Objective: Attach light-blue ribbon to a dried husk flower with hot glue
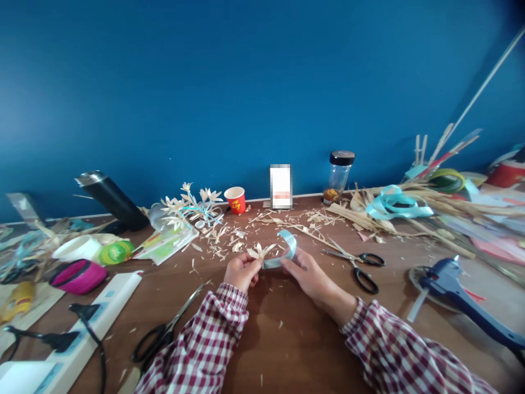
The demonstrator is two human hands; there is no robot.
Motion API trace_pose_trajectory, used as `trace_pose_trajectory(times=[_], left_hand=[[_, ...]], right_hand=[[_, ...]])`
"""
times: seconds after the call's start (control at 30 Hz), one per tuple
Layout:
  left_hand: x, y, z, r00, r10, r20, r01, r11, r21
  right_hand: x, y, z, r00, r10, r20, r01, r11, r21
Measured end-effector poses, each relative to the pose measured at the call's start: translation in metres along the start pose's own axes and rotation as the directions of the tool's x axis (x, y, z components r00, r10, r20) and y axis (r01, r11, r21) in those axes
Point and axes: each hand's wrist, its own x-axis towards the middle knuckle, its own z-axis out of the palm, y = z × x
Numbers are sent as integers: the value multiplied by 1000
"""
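Pinched in my left hand (241, 272) is a pale straw-coloured flower (261, 252), its petals spread above my fingertips. A light blue ribbon (289, 244) runs from beside the flower's base across to my right hand (308, 273), its free end curling upward. My right thumb and fingers are closed on that ribbon. Both hands are held over the table's middle. Right of my right hand lie open black-handled scissors (356, 260). Another pair of scissors (164, 331) rests by my left sleeve. The flower's stem is hidden by my left fingers.
Husk scraps (229, 239) litter the table. Finished flowers (192, 205), a red paper cup (235, 201), a phone-like upright object (281, 186) and a lidded jar (338, 176) stand behind. A blue glue gun (455, 290) lies right, a ribbon coil (396, 203) behind it, a power strip (88, 328) left.
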Motion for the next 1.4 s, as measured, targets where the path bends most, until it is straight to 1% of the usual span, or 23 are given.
trace_pose_trajectory(times=[0.07, 0.13, 0.2, 0.23, 0.27, 0.3, 0.33, 0.37, 0.4, 0.47, 0.53, 0.57, 0.67, 0.93, 1.0, 1.07, 1.13, 1.23, 1.27, 1.3, 1.33, 1.37, 1.4], left_hand=[[0, 0, 1, 1000, 8, 17, -7, 999, -36], [-1, 0, 1, 1000, 15, 7, -14, 999, -40], [-3, 0, 2, 1000, 16, -18, -16, 1000, -26], [-3, 1, 2, 999, 14, -30, -15, 1000, -19], [-4, 1, 2, 999, 11, -42, -12, 1000, -14], [-4, 1, 3, 999, 8, -49, -9, 1000, -14], [-4, 0, 3, 999, 4, -49, -5, 1000, -18], [-4, 0, 3, 999, 4, -44, -5, 1000, -28], [-4, -1, 2, 999, 5, -38, -6, 999, -41], [-3, -2, 2, 1000, 3, -30, -4, 999, -55], [-2, -2, 2, 999, 0, -35, -2, 999, -53], [-2, -2, 2, 999, -2, -38, 0, 999, -52], [-4, -1, 3, 999, -9, -38, 7, 999, -52], [-7, 2, 4, 999, 3, -42, -5, 999, -34], [-6, 1, 4, 999, 1, -45, -3, 999, -51], [-4, 0, 3, 999, -7, -52, 3, 998, -68], [-3, -1, 3, 998, -11, -59, 6, 996, -89], [-2, -1, 3, 998, -16, -68, 6, 989, -149], [-2, 0, 3, 997, -19, -73, 6, 986, -169], [-2, 0, 3, 997, -22, -78, 7, 982, -189], [-3, 1, 3, 996, -25, -85, 7, 978, -206], [-3, 2, 3, 995, -26, -94, 5, 975, -221], [-4, 3, 3, 995, -25, -100, 1, 972, -234]], right_hand=[[2, 1, 0, 999, 38, -10, -38, 999, -5], [4, 4, -1, 988, 147, -56, -146, 989, 12], [7, 7, -3, 963, 232, -138, -228, 973, 46], [8, 8, -5, 953, 227, -201, -223, 974, 47], [8, 9, -6, 942, 179, -283, -182, 983, 15], [7, 8, -8, 924, 89, -371, -118, 991, -57], [6, 7, -10, 899, -28, -437, -50, 985, -167], [5, 6, -11, 876, -152, -458, 11, 955, -296], [3, 3, -12, 868, -257, -426, 61, 905, -420], [-1, -1, -11, 889, -373, -266, 153, 790, -594], [-2, -3, -8, 915, -389, -112, 219, 709, -670], [-2, -3, -7, 921, -385, -68, 234, 684, -691], [0, 0, -3, 933, -359, -14, 240, 652, -720], [2, 1, 4, 954, -299, 23, 231, 684, -691], [3, 0, 3, 952, -306, 2, 223, 691, -688], [5, 0, -3, 953, -297, -51, 176, 687, -705], [7, -3, -15, 943, -310, -121, 110, 634, -766], [10, -8, -35, 887, -408, -217, 32, 523, -852], [10, -10, -39, 868, -426, -254, 12, 531, -847], [10, -11, -41, 870, -400, -289, -4, 580, -815], [9, -11, -39, 899, -311, -309, -27, 664, -747], [9, -11, -35, 941, -167, -295, -68, 760, -646], [8, -10, -29, 971, 1, -239, -130, 843, -523]])
